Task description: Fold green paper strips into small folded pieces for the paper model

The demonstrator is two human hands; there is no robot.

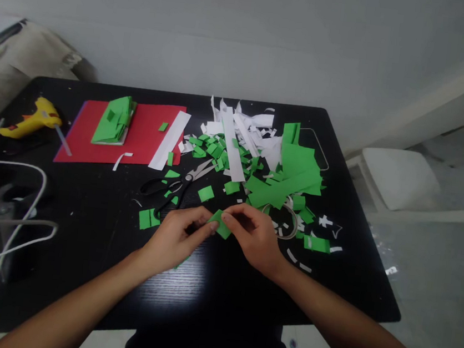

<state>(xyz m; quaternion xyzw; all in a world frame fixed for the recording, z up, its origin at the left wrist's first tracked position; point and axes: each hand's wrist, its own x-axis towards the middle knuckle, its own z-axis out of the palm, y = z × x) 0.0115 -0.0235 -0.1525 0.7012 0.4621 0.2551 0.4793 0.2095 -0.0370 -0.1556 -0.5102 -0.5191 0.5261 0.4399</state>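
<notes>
Both hands pinch one small piece of green paper [223, 229] above the near middle of the black table. My left hand [178, 238] grips its left edge between thumb and fingers. On the upper right side of the same piece, my right hand [254, 235] is closed with thumb and forefinger. Just beyond my left hand lie black-handled scissors [188, 178], blades spread apart. A folded green paper piece [149, 219] rests left of that hand, and a green square [206, 193] lies beyond the fingertips. Beside my right hand, a roll of tape [293, 225] is partly covered by green paper.
A pile of green and white scraps [218, 150] fills the far middle, with larger green sheets [299, 168] to its right. Red card [145, 130] carries a green paper stack [113, 121]. A yellow glue gun [37, 118] and white cable [21, 222] are at left.
</notes>
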